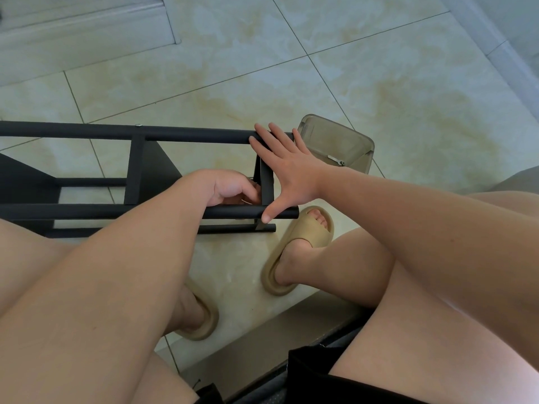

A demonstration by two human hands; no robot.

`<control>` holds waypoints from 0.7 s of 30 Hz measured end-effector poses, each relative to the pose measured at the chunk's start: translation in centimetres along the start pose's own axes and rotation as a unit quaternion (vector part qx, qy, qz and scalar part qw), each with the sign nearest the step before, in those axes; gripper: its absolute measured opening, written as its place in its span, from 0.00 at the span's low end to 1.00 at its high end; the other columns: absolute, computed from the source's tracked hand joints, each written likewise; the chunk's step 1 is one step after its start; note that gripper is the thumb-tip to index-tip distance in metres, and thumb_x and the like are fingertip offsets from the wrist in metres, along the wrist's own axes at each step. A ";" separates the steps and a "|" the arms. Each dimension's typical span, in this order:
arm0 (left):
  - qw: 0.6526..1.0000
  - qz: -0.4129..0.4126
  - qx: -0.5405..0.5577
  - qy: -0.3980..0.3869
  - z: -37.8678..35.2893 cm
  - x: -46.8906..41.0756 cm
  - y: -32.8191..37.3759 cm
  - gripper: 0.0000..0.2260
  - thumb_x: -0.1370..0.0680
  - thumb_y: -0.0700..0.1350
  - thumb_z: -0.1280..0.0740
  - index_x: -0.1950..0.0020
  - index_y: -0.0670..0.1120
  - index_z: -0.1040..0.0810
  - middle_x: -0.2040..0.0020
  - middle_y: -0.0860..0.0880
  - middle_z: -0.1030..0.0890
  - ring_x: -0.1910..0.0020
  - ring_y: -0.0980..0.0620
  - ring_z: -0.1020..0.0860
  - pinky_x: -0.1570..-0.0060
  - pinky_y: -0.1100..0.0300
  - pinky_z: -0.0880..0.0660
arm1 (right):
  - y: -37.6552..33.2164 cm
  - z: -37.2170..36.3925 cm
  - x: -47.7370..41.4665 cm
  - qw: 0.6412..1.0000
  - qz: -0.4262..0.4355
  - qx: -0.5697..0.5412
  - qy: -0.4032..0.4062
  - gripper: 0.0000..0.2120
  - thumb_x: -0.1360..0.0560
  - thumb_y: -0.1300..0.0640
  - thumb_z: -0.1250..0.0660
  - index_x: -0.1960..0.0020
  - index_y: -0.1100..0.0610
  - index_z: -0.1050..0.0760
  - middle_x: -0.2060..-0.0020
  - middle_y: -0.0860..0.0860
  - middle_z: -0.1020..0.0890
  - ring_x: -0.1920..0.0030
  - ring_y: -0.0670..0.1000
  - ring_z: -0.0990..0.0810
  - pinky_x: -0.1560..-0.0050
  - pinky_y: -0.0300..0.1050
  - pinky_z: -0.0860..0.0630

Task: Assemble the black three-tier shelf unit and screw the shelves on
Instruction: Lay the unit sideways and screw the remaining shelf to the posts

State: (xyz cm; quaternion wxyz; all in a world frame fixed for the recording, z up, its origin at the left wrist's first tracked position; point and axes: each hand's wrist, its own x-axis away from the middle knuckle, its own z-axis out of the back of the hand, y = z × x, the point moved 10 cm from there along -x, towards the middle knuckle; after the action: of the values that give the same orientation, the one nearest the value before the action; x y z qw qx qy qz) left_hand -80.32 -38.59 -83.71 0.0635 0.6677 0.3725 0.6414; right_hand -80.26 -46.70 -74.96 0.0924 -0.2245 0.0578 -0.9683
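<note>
The shelf unit (189, 135) lay on its side on the floor (291, 83). Its long axis ran across the view and extended well to the left of both sets of fingers. One silver screw head (138, 125) showed on the far rail, well left of them.

The left hand (230, 189) sat inside the frame, between the two upper rails. Its fingers (251, 193) were curled toward the end shelf (266, 182), touching or just short of it. Whether they pinched a screw or a tool could not be told; only a glint showed there.

The right hand (288, 167) was just beyond that panel. It lay flat and spread, with fingertips (264, 132) on the far rail and the thumb (269, 212) on the near rail, bracing the end of the frame.

A smoky plastic box (354, 138) stood just to the right of those fingers, with a small wrench (335, 159) in it.

Judgement: the fixing point lay on the inner face of the end shelf, directly ahead of the left fingers. The left hand was the nearer one for the fastening. The right hand was nearer the wrench.
</note>
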 end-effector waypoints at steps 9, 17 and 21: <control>0.999 0.033 -0.006 -0.009 0.2 -0.2 -0.7 0.07 0.23 0.39 0.35 0.48 0.44 0.18 0.59 0.46 0.18 0.60 0.49 0.20 0.60 0.57 0.22 | -0.3 0.1 -0.1 1.000 -0.009 0.007 -0.029 0.75 0.44 0.20 0.29 0.19 0.57 0.67 0.21 0.55 0.69 0.22 0.60 0.72 0.25 0.67 0.68; 0.999 0.040 -0.005 -0.013 -0.1 0.0 -0.8 0.09 0.22 0.37 0.36 0.44 0.42 0.20 0.54 0.43 0.18 0.59 0.48 0.20 0.57 0.55 0.22 | -0.3 0.0 0.0 1.000 -0.010 0.012 -0.023 0.74 0.44 0.20 0.30 0.19 0.57 0.67 0.20 0.55 0.69 0.22 0.60 0.71 0.25 0.67 0.67; 1.000 0.014 -0.008 -0.019 -0.1 0.0 -0.5 0.13 0.22 0.33 0.38 0.40 0.41 0.21 0.51 0.42 0.18 0.52 0.45 0.20 0.48 0.53 0.24 | -0.3 0.1 -0.1 1.000 -0.010 0.010 -0.016 0.74 0.45 0.19 0.31 0.18 0.57 0.66 0.20 0.55 0.68 0.21 0.60 0.70 0.25 0.66 0.67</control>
State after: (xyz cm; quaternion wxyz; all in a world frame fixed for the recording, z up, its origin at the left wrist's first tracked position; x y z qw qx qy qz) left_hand -80.61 -38.31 -84.00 0.0669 0.6848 0.3563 0.6322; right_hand -80.21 -46.36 -74.83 0.0855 -0.2397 0.0443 -0.9660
